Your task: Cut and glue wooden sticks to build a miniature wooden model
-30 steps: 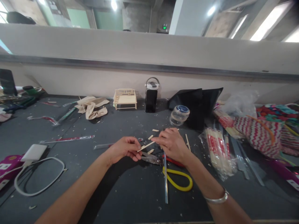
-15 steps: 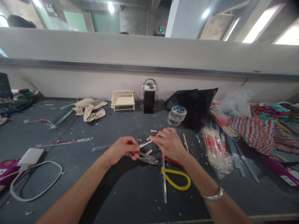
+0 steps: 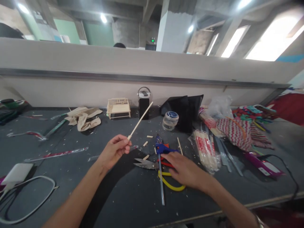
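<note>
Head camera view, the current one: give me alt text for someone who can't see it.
A person's left hand holds a thin wooden stick at a slant above a dark table, while the right hand is at a blue glue gun near scissors. Farther back are a miniature wooden bench and a clear jar.

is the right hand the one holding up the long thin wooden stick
No, the left hand grips the wooden stick, while the right hand is down by the blue tool.
</note>
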A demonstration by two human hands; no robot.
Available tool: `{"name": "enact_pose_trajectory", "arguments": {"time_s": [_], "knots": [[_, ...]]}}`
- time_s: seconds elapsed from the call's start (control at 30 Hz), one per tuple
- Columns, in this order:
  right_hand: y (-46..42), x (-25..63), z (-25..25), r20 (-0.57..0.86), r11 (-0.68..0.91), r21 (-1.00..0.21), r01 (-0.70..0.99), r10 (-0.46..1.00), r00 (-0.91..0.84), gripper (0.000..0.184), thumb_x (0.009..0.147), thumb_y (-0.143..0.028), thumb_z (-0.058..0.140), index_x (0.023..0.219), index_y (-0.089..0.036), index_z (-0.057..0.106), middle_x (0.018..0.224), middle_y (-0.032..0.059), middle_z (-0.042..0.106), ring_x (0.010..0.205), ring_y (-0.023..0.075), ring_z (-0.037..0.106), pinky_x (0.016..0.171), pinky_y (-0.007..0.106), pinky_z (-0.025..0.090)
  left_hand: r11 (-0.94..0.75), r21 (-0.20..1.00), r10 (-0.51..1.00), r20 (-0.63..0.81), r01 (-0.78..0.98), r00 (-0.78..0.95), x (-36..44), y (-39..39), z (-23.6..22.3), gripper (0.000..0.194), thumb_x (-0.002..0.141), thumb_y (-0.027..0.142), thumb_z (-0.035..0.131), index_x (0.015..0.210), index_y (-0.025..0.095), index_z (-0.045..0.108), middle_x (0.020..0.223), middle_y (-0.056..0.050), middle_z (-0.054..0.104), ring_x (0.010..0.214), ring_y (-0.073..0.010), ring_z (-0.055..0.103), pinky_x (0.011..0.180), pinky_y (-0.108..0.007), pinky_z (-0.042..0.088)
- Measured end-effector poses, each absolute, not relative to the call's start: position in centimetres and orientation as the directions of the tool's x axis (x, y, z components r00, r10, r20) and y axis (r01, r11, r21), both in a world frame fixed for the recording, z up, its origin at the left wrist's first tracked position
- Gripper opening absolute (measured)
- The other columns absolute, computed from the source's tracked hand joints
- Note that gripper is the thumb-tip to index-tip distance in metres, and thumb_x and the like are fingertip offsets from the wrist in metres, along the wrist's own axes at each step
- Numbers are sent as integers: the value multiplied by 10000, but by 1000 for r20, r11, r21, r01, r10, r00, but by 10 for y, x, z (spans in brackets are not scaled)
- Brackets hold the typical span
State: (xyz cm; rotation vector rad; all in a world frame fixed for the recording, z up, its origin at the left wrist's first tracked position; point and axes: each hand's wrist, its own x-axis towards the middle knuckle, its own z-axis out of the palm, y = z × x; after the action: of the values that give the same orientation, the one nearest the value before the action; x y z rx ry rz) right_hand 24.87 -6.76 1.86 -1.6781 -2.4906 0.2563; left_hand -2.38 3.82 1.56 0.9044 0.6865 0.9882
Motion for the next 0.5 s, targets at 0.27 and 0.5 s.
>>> {"name": "enact_pose_trajectory", "arguments": {"time_s": [0.27,0.5], "knots": [[-87,252,11,-92,392,-315,864,894,-439,704,685,-107,525,1374,-137,387,1261,153,540,1157,263,500,1001,427,381,218,828,910,18,-517,413,-16,30,14,175,668,134,758,751,161,605,767,12,671,598,-84,625,601,-205,529],[-77,248,26,-170,197,-506,840,932,-321,645,596,-57,540,1229,-150,457,804,28,623,700,168,590,646,268,466,235,789,931,-15,-568,365,-17,31,14,136,667,150,756,688,136,622,765,-7,679,660,-96,643,649,-207,541]]}}
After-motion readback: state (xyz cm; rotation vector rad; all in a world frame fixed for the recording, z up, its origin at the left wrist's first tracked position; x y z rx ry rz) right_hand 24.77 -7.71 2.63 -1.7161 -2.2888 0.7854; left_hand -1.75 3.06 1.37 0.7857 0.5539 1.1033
